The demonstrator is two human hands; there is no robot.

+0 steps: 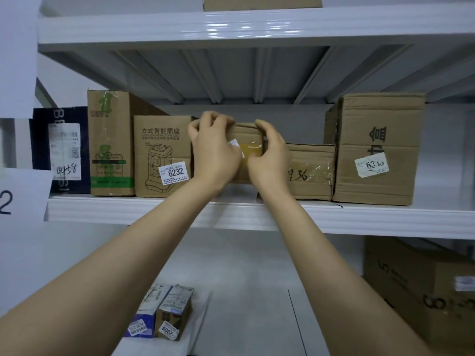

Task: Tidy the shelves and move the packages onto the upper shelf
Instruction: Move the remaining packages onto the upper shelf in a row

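Note:
A small brown cardboard package (pixel 248 140) with yellow tape and a white label stands on the upper shelf (pixel 359 219), between the box labelled 6232 (pixel 162 155) and a low taped box (pixel 311 170). My left hand (pixel 213 150) grips its left side and top edge. My right hand (pixel 270 155) holds its right side. Both hands hide most of its front. Two small packages (pixel 164 312), one blue-and-white and one brown tagged 2009, lie on the lower shelf (pixel 244 291) below my left arm.
Along the upper shelf stand a dark bag marked 4458 (pixel 61 150), a tall green-printed box (pixel 110 142) and a large box (pixel 377 147) at the right. A large printed box (pixel 421 296) sits on the lower shelf's right. Another box (pixel 262 2) rests on the topmost shelf.

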